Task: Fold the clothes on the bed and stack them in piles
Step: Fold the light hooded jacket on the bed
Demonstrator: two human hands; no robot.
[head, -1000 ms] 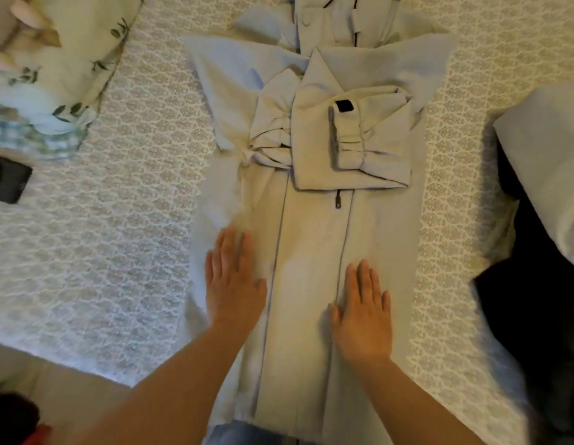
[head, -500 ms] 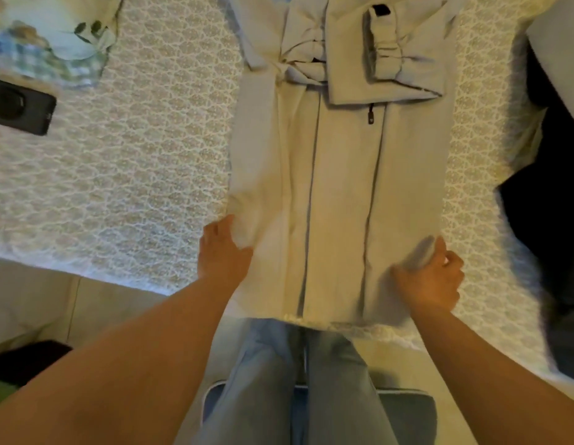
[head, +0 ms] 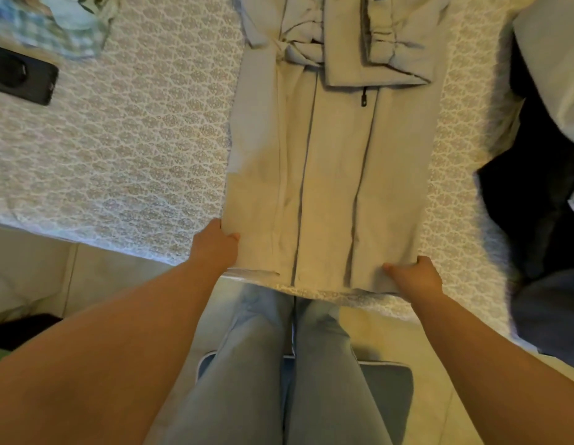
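Note:
A long pale grey jacket [head: 330,175] lies lengthwise on the patterned bedspread [head: 144,149], its sleeves folded across the chest near the top of the view and its hem at the bed's near edge. My left hand [head: 215,245] grips the hem's left corner, thumb on top of the cloth. At the hem's right corner, my right hand [head: 414,277] pinches the cloth, thumb on top and fingers tucked beneath.
A black phone [head: 21,77] lies at the far left beside a leaf-print and checked cloth [head: 64,24]. Dark clothes [head: 542,194] and a pale garment [head: 555,56] are heaped on the right. My jeans-clad legs stand against the bed's near edge.
Both hands left the jacket's flat middle, slid back to the hem and took hold of its two corners. The view has tilted down toward the bed edge.

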